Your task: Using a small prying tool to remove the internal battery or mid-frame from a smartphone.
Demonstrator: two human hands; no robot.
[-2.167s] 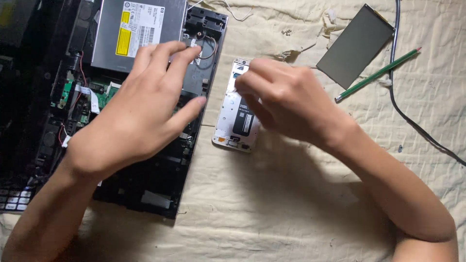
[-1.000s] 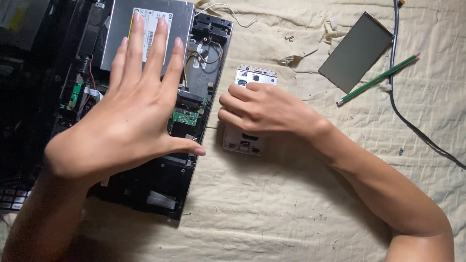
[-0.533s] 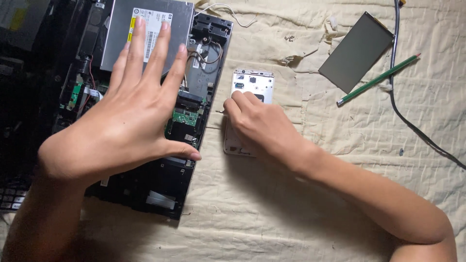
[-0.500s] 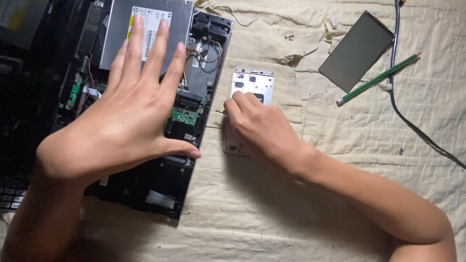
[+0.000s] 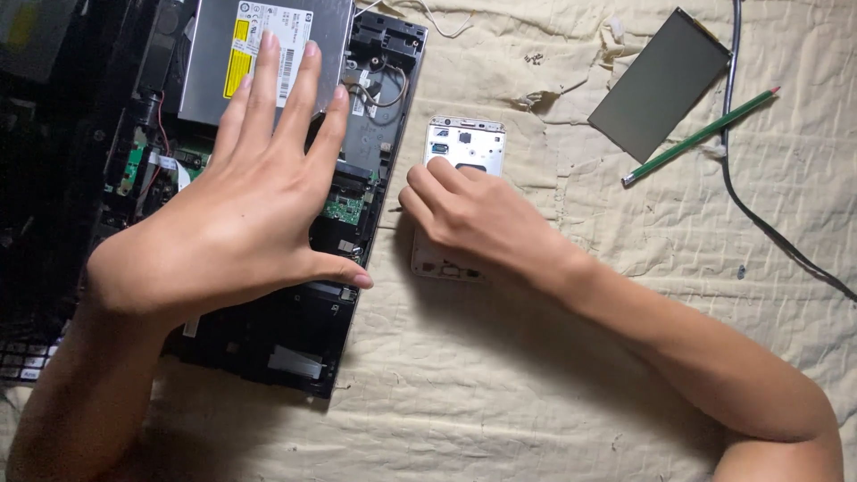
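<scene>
**Hand positions: opened laptop chassis and phone frame**

We see the left hand (image 5: 241, 223) flat, fingers spread, grip released, pressing on the opened laptop chassis (image 5: 295, 339). Fingertips reach the grey optical drive (image 5: 214, 54), which carries a white rect. label w/ yellow strip (image 5: 237, 49). Right hand (image 5: 473, 219) rests curled on the white phone frame (image 5: 464, 143), just beside the chassis on cream cloth (image 5: 500, 393); we cannot tell whether its grip is clenched. Dark panel (image 5: 661, 85) and green pencil (image 5: 701, 136) lie well apart, upper right.

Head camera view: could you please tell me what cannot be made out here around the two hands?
- Opened phone: its middle is hidden under the right hand.
- Right hand's fingertips: curled under, so whether they pinch anything is unclear.
- Opened laptop: centre boards are covered by the flat left hand; its left part is dark.
- Black cable: cut off by the right edge.
</scene>
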